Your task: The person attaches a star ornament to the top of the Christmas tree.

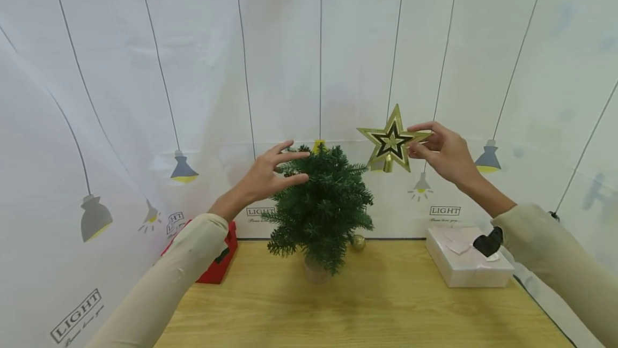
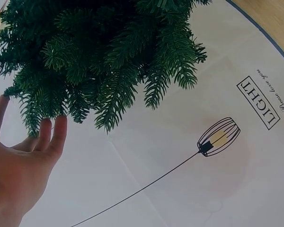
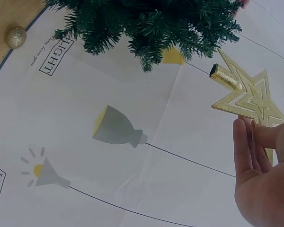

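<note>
A small artificial Christmas tree [image 1: 321, 208] stands upright in a pale pot [image 1: 316, 271] on the wooden table. My right hand [image 1: 446, 156] pinches a gold star tree topper [image 1: 392, 141] by one of its points, right of the treetop and apart from it. In the right wrist view the star's hollow tube [image 3: 226, 78] points toward the tree. My left hand [image 1: 270, 174] is at the tree's upper left, fingers spread and relaxed. In the left wrist view its fingertips [image 2: 60, 124] reach the outer needles; whether they press on them I cannot tell.
A gold glitter ball [image 1: 359, 242] lies on the wooden table [image 1: 386, 305] behind the tree. On the right is a whitish box [image 1: 468, 262] with small items on top; on the left, a red object [image 1: 219, 262] is partly behind my sleeve. A lamp-print white backdrop [image 1: 289, 69] hangs behind.
</note>
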### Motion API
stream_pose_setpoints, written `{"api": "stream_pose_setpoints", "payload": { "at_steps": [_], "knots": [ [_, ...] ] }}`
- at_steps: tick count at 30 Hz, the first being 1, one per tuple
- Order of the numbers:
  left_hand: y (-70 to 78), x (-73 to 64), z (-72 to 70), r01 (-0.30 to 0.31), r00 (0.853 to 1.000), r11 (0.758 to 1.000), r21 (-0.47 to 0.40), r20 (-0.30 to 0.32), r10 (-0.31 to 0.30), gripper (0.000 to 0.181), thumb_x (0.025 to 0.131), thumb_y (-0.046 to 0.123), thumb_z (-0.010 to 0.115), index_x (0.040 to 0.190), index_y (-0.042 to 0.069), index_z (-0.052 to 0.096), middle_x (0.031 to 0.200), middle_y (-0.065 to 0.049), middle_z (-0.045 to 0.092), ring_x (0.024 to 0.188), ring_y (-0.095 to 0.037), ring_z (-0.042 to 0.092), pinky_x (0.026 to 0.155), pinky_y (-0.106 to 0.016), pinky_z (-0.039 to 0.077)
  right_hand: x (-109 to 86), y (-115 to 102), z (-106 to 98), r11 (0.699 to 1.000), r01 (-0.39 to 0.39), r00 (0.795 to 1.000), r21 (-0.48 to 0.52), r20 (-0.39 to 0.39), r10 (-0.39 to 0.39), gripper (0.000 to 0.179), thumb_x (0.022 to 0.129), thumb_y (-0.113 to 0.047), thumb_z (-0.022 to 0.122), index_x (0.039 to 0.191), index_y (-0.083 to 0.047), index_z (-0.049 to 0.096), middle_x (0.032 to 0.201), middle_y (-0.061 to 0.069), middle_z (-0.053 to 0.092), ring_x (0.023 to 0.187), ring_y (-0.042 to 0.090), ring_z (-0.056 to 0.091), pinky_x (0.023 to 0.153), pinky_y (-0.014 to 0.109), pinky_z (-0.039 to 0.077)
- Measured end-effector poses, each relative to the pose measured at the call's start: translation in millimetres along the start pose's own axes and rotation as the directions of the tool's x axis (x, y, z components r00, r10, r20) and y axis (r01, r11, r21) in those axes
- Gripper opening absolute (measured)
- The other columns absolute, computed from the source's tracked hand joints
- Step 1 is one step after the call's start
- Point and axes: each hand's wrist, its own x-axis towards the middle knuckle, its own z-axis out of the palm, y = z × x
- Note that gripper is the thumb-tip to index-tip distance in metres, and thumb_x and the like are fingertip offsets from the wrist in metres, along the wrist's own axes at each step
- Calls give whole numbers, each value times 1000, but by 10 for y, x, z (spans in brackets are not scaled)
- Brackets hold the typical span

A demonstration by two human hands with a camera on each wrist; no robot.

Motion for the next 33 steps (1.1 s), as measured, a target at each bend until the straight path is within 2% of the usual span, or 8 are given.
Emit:
{"api": "stream_pose_setpoints", "payload": {
  "at_steps": [7,14,24,33],
  "knots": [
    [-25,-12,-20,7,1000,1000,2,1,-7,58,97,38,76,151,28,58,170,-8,26,153,-39,30,105,-56,50,114,-95,59,996,42,999,75,-5,-42,35,100,1,66,135,-3,63,106,27,75,81,1,74,74,18,59],
    [-36,-23,-33,10,1000,1000,2,-4,-10,58,96,39,76,150,29,58,170,-7,26,153,-39,29,105,-56,50,224,-178,129,997,41,999,72,-16,-39,33,102,-2,65,135,-4,63,106,25,75,81,0,74,77,21,60],
    [-6,-47,-15,10,1000,1000,-4,-2,-10,59,96,38,76,151,28,58,171,-7,25,153,-39,29,104,-56,50,367,-315,221,991,46,999,129,-26,-43,32,102,-1,65,134,-4,64,106,24,75,82,5,75,78,20,60],
    [16,-35,-4,15,1000,1000,4,-3,-15,58,96,38,76,150,28,58,170,-7,26,153,-39,30,104,-55,51,515,-451,319,982,65,998,176,-27,-61,32,102,1,63,134,-3,63,108,27,73,83,5,75,81,26,61]
  ]
}}
